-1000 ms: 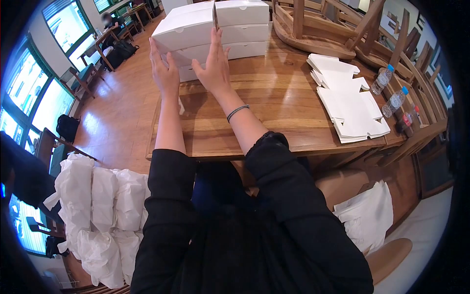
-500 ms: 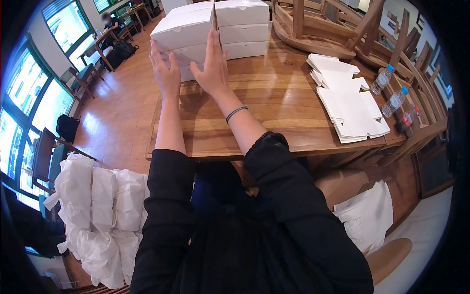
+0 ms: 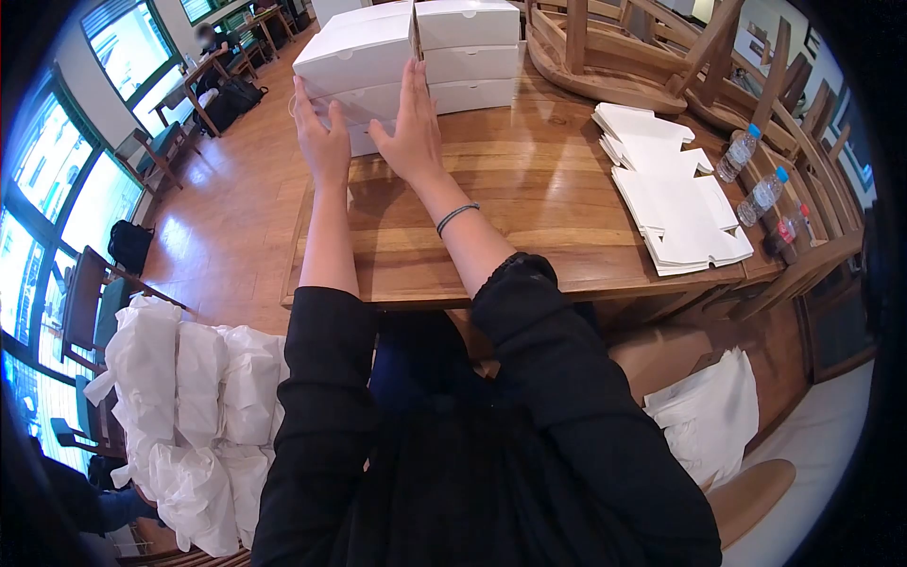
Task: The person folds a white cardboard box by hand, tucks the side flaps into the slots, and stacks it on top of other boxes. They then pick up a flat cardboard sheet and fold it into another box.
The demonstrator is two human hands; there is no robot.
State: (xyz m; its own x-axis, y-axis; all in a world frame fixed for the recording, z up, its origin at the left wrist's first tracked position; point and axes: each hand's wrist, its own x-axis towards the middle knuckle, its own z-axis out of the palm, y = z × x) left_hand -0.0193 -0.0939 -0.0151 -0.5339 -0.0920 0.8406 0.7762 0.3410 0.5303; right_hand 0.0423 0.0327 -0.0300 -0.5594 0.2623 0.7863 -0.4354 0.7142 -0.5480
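Note:
A stack of white cardboard boxes [image 3: 364, 59] stands at the far left of the wooden table. My left hand [image 3: 323, 142] rests against the lower left of its front, fingers stretched upward. My right hand [image 3: 410, 137], with a dark band at the wrist, lies along the stack's right front edge, fingers straight and thumb apart. Neither hand is wrapped round a box. Right beside this stack stands a second stack of white boxes [image 3: 470, 64].
Flat white box blanks [image 3: 675, 203] lie on the wooden table [image 3: 510, 208], near plastic bottles [image 3: 761, 196] and upturned chairs [image 3: 614, 57]. White wrapped bundles [image 3: 203, 397] are piled at lower left. White bags [image 3: 709, 416] sit at lower right. A person [image 3: 217, 42] sits far off.
My hands and the boxes stay almost in place, with only a slight shift to the right. At the lower left edge, a dark-clothed figure has moved downward, uncovering part of a green chair.

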